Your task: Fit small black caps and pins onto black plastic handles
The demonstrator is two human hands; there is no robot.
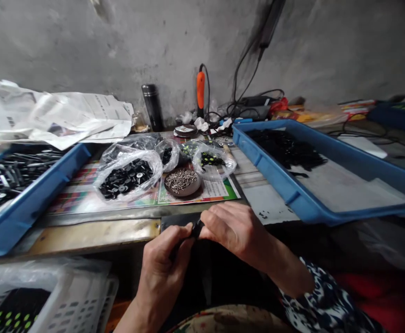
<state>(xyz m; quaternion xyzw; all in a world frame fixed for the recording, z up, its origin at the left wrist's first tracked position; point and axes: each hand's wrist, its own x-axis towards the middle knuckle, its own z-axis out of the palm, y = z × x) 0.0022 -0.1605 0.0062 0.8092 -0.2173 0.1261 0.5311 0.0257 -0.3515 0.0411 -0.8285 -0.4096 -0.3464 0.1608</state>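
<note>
My left hand [165, 259] and my right hand [233, 231] meet at the table's front edge. Between their fingertips is a small black part [196, 228], mostly covered by the fingers, so its exact kind is hidden. Both hands are closed on it in a pinch. Just beyond them stands a round dish of small metal screws or rivets [181, 181]. Left of the dish lies an open plastic bag of black round-headed pieces [127, 178]. Behind and right of it is a bag of black pieces with yellow-green dots [212, 159].
A blue tray [294, 194] with black pieces is at the right; another blue tray [46, 203] with long dark pieces is at the left. A white basket [80, 296] sits low left. A black flask [152, 108] and an orange-handled tool [200, 90] stand by the wall.
</note>
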